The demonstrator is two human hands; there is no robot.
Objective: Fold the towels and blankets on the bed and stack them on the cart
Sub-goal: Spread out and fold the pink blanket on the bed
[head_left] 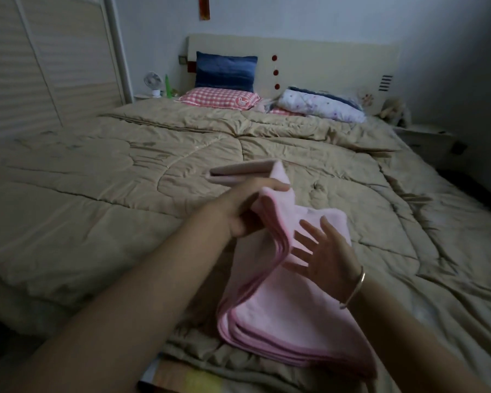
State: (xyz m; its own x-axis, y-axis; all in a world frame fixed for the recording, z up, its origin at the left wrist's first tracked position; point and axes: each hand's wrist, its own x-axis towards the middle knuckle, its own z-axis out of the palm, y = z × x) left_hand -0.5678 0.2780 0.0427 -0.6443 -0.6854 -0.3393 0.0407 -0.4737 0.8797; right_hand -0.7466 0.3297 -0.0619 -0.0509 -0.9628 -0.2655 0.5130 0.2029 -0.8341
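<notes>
Two hands work one pink towel (281, 313): L hand (238, 211) grips its folded top edge. R hand (323, 256) flat, fingers spread, against it.

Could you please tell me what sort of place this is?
Most likely a home bedroom: a wide bed covered by a tan quilt, a pale headboard with a blue pillow propped against it, and slatted wardrobe doors along the left side.
</notes>
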